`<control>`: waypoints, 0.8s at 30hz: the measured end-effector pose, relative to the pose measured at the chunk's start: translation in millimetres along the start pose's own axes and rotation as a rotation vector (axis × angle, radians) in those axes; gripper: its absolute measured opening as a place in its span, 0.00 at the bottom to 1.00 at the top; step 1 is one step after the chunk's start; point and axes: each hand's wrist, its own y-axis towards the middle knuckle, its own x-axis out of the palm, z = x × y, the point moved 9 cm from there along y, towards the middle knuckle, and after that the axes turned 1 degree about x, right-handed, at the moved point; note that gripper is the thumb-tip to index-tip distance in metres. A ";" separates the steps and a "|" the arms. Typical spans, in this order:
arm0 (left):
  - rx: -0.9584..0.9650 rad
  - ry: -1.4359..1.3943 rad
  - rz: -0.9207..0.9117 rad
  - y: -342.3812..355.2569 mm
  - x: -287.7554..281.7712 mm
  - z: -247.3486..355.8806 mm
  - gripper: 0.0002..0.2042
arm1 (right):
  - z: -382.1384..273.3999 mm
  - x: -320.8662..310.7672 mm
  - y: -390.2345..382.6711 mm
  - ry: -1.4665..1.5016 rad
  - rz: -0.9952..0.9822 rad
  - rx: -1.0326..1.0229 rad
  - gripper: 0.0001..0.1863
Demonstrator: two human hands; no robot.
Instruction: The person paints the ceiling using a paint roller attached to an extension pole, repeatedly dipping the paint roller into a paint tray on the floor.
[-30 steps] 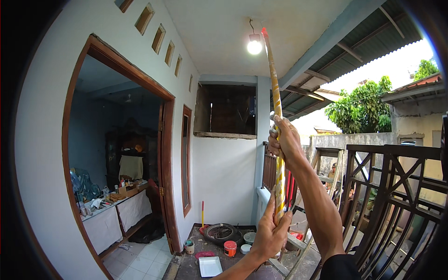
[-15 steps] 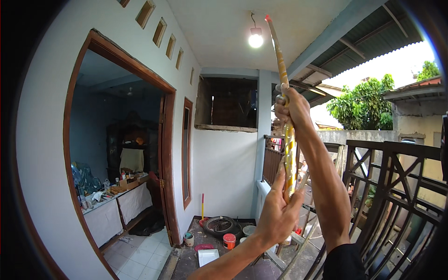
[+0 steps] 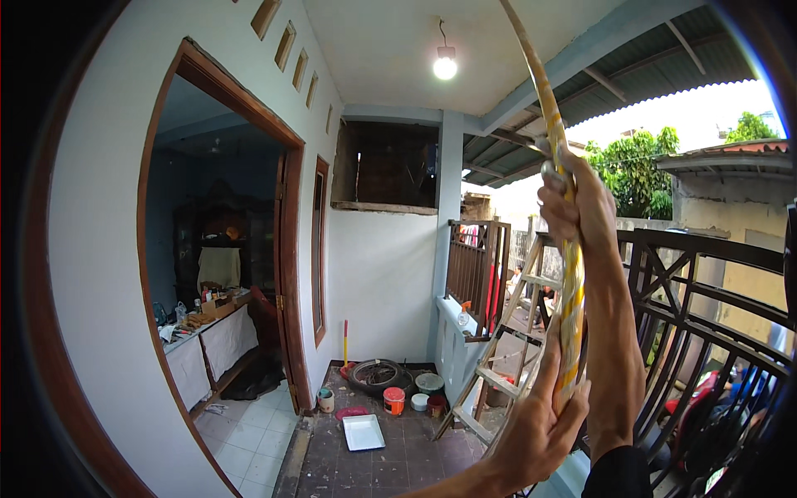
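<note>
A long pole (image 3: pixel 544 87) with yellow and silvery stripes rises in front of me, leaning a little leftward toward its top. Its upper end runs out past the top edge of the picture, right of the lit bulb (image 3: pixel 446 63). Wrapped round the pole at mid-height is my right hand (image 3: pixel 583 199), in a black sleeve. Lower down, my left hand (image 3: pixel 540 427) grips the pole near its bottom end, the thumb and fingers on either side of it. The white ceiling (image 3: pixel 390 50) is overhead.
A stepladder (image 3: pixel 486 378) stands beside the low wall, with a spray bottle (image 3: pixel 464 314) on that wall. On the floor lie a white paint tray (image 3: pixel 364 432), a red-orange bucket (image 3: pixel 393 402) and a tire (image 3: pixel 379 375). Dark metal railing (image 3: pixel 706 290) borders the right; a doorway (image 3: pixel 290 274) opens left.
Both hands and the pole have moved to the right in the picture. The pole's red tip, earlier beside the bulb, is now out of view. More of the stepladder shows.
</note>
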 end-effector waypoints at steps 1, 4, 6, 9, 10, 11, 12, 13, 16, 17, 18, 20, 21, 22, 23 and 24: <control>0.023 0.012 -0.021 -5.5 3.6 3.8 0.36 | -1.6 -0.8 -8.1 -0.033 -0.010 -0.005 0.20; 0.092 0.089 0.038 2.5 -12.7 -11.6 0.37 | 16.3 -1.0 0.3 -0.041 -0.001 0.031 0.19; -0.051 0.036 0.066 3.2 -22.3 -26.0 0.38 | 24.2 1.0 14.4 -0.012 -0.003 0.046 0.15; -0.072 0.101 0.078 31.0 -47.8 -40.1 0.38 | 50.0 -7.4 50.1 0.010 -0.010 0.064 0.13; -0.189 0.017 0.096 37.8 -56.3 -41.4 0.38 | 56.7 -5.9 61.3 0.011 -0.026 0.064 0.12; -0.184 0.026 0.095 44.9 -64.4 -48.7 0.38 | 66.5 -8.1 73.7 0.042 -0.032 0.055 0.12; -0.159 0.031 0.088 53.3 -73.6 -57.8 0.37 | 75.4 -11.3 81.8 0.034 -0.029 0.051 0.11; -0.132 0.036 0.085 60.0 -80.9 -63.1 0.37 | 84.5 -11.9 88.9 0.027 -0.029 0.048 0.11; -0.140 0.038 0.128 77.8 -107.1 -83.3 0.36 | 119.4 -18.7 117.3 0.067 -0.030 0.065 0.12; -0.124 0.081 0.136 83.8 -117.8 -90.5 0.35 | 128.8 -19.9 124.7 0.075 -0.038 0.065 0.12; -0.140 0.104 0.128 88.1 -125.4 -97.3 0.35 | 136.6 -20.9 132.9 0.079 -0.044 0.063 0.12; -0.138 0.096 0.123 95.8 -136.5 -105.5 0.35 | 151.8 -24.9 146.4 0.096 -0.053 0.063 0.13; -0.135 0.086 0.114 100.3 -140.4 -107.6 0.35 | 158.7 -26.3 152.2 0.097 -0.055 0.067 0.13; -0.139 0.103 0.124 105.1 -145.3 -109.1 0.35 | 163.5 -27.6 156.6 0.097 -0.057 0.062 0.13; -0.141 0.100 0.125 106.8 -147.2 -113.2 0.35 | 167.3 -29.0 159.1 0.097 -0.060 0.058 0.13; -0.144 0.096 0.144 107.6 -149.7 -116.9 0.35 | 171.8 -32.1 159.7 0.089 -0.052 0.062 0.13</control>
